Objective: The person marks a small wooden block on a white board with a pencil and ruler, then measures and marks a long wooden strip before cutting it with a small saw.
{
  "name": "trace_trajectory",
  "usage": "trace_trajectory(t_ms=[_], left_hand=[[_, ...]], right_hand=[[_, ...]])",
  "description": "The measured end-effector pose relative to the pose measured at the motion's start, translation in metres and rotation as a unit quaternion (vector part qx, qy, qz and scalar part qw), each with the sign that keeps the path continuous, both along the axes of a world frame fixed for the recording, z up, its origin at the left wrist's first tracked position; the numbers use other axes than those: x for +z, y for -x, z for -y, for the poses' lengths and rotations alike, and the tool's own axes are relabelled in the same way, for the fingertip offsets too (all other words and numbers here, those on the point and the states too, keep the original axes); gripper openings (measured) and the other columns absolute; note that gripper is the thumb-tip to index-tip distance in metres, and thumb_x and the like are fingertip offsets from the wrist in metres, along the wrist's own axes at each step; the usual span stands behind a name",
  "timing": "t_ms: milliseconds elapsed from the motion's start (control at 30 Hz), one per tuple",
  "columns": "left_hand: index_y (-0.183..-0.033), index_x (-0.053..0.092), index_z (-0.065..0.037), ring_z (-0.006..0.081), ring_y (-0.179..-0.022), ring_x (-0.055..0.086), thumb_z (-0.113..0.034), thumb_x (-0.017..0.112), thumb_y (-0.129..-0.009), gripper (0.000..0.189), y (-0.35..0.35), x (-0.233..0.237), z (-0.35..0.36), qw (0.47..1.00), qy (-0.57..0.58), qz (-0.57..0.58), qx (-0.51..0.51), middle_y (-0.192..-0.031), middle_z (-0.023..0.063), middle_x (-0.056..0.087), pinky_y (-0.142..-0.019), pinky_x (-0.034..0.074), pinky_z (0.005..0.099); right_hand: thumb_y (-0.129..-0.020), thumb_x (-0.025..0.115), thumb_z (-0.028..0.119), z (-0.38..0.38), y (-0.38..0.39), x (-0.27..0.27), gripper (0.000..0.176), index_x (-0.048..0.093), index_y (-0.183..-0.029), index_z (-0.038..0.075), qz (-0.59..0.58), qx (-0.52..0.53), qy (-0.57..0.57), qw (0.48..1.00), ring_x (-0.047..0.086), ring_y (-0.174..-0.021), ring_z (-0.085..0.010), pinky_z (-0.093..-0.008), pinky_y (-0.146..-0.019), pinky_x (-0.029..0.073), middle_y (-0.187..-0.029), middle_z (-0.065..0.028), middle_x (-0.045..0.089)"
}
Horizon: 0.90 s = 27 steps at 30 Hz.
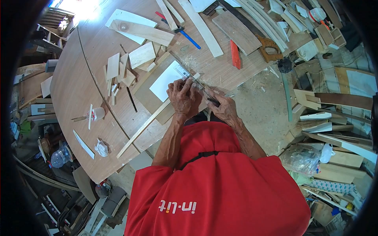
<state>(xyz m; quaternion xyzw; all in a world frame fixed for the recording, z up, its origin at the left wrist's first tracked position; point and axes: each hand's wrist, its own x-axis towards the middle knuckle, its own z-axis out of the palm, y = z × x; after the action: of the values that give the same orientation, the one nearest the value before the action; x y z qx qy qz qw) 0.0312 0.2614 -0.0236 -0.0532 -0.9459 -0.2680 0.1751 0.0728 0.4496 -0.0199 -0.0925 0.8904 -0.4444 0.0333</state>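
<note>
My left hand (183, 96) presses down with curled fingers at the upper end of a long thin wooden strip (143, 128), which slants down to the left across the table. In my right hand (225, 108) is the dark handle of a thin-bladed hand tool (214, 101); it looks like a saw, but its kind is not certain. The narrow blade points up and left, close beside my left fingers. Under the hands lies a flat work board (146, 94), with a white sheet (163, 83) on it. Part of the strip is hidden by my left hand.
Wood offcuts (142, 55) lie on the table (92, 63), with a blue-and-red clamp (189, 38), an orange-red tool (235, 54) and a wooden-handled saw (271, 49) further off. A plastic cup (97, 114) stands left. Stacked boards (342, 159) fill the right side.
</note>
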Motion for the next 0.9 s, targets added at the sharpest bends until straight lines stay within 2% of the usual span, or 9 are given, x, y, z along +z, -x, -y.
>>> trace_trajectory(t_ms=[167,200,333,500,600,667,700,767,900], left_hand=[[-0.109,0.072,-0.019,0.0241,-0.092,0.051,-0.022,0.074,-0.078,0.032,-0.001,0.002,-0.002,1.0,-0.007,-0.005,0.002,-0.103,0.0032,0.059,-0.082,0.04,0.0393],[-0.109,0.071,-0.018,0.0252,-0.095,0.05,-0.022,0.073,-0.077,0.032,-0.001,0.003,-0.002,1.0,-0.016,0.001,-0.002,-0.107,0.0035,0.058,-0.083,0.039,0.0399],[-0.108,0.071,-0.017,0.0272,-0.099,0.049,-0.021,0.072,-0.076,0.033,0.0,0.0,-0.001,1.0,-0.013,0.009,-0.011,-0.118,0.0038,0.058,-0.086,0.038,0.0407],[-0.108,0.071,-0.017,0.0274,-0.1,0.049,-0.023,0.072,-0.077,0.031,-0.002,0.001,-0.001,0.999,-0.009,0.03,-0.006,-0.12,0.0046,0.058,-0.087,0.038,0.0406],[-0.108,0.072,-0.017,0.0271,-0.1,0.049,-0.023,0.072,-0.079,0.03,-0.002,0.0,-0.001,1.0,-0.012,0.028,-0.003,-0.12,0.0053,0.059,-0.087,0.038,0.0406],[-0.108,0.072,-0.016,0.0269,-0.101,0.049,-0.023,0.071,-0.079,0.029,-0.002,-0.002,0.0,1.0,-0.015,0.022,0.0,-0.12,0.0055,0.059,-0.087,0.038,0.0406],[-0.107,0.072,-0.017,0.0266,-0.101,0.049,-0.023,0.071,-0.079,0.029,-0.002,-0.003,0.0,1.0,-0.018,0.024,-0.002,-0.12,0.0052,0.059,-0.087,0.038,0.0406],[-0.107,0.073,-0.017,0.0263,-0.102,0.048,-0.023,0.071,-0.079,0.029,-0.003,-0.004,-0.001,0.999,-0.023,0.026,-0.001,-0.121,0.0049,0.059,-0.088,0.038,0.0405],[-0.107,0.073,-0.018,0.0258,-0.103,0.048,-0.022,0.072,-0.078,0.03,-0.003,-0.006,-0.001,1.0,-0.019,0.023,0.003,-0.122,0.004,0.059,-0.088,0.038,0.0403]], right_hand=[[-0.083,0.066,0.026,-0.001,0.001,-0.005,0.056,0.053,-0.137,0.025,-0.005,0.004,0.008,1.0,0.067,-0.078,-0.0373,-0.045,-0.07,0.054,-0.087,-0.0188,0.069],[-0.083,0.066,0.026,-0.001,0.001,-0.005,0.056,0.053,-0.137,0.025,-0.005,0.005,0.008,1.0,0.067,-0.078,-0.0373,-0.045,-0.07,0.054,-0.087,-0.0188,0.069],[-0.083,0.066,0.026,-0.001,0.001,-0.002,0.056,0.053,-0.137,0.025,-0.015,0.006,-0.006,1.0,0.067,-0.078,-0.0367,-0.0442,-0.071,0.053,-0.086,-0.0171,0.069],[-0.084,0.064,0.024,-0.001,0.002,0.008,0.053,0.053,-0.137,0.023,0.002,0.013,0.004,1.0,0.067,-0.08,-0.0352,-0.0434,-0.072,0.053,-0.088,-0.0155,0.07],[-0.086,0.064,0.022,0.001,0.003,0.016,0.05,0.055,-0.135,0.021,0.052,0.011,0.059,0.997,0.068,-0.084,-0.0337,-0.0425,-0.075,0.053,-0.094,-0.0153,0.07],[-0.088,0.061,0.019,0.001,0.003,0.016,0.044,0.057,-0.132,0.016,-0.011,-0.003,0.023,1.0,0.067,-0.092,-0.0329,-0.0408,-0.079,0.053,-0.104,-0.0162,0.068],[-0.088,0.061,0.019,0.0,0.004,0.013,0.044,0.057,-0.132,0.016,-0.011,0.001,0.022,1.0,0.067,-0.092,-0.0329,-0.0408,-0.079,0.053,-0.104,-0.0162,0.068],[-0.091,0.058,0.019,-0.003,0.004,0.008,0.037,0.06,-0.127,0.01,-0.02,-0.056,0.023,0.998,0.064,-0.099,-0.0343,-0.0403,-0.086,0.051,-0.113,-0.0169,0.065],[-0.097,0.051,0.022,-0.013,0.012,0.023,0.031,0.063,-0.12,0.005,-0.009,-0.119,0.016,0.993,0.062,-0.101,-0.0353,-0.0412,-0.089,0.048,-0.117,-0.0184,0.063]])
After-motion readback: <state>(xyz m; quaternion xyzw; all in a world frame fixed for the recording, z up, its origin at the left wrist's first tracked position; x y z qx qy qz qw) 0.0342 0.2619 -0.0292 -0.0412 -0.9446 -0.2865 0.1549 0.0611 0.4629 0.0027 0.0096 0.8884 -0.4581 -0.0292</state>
